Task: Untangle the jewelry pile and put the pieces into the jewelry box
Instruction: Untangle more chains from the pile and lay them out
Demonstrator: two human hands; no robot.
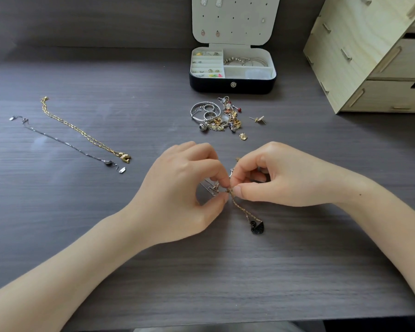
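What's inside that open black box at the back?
The jewelry box holds silver bangles in its back right compartment, small earrings and rings in the left slots, and drop earrings pinned to the lid. What lies in the front right compartment is too blurred to tell.

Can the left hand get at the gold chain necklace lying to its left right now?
Likely not until it lets go: the left hand and right hand both pinch the tangled thin chains. Nothing lies across the gold chain necklace.
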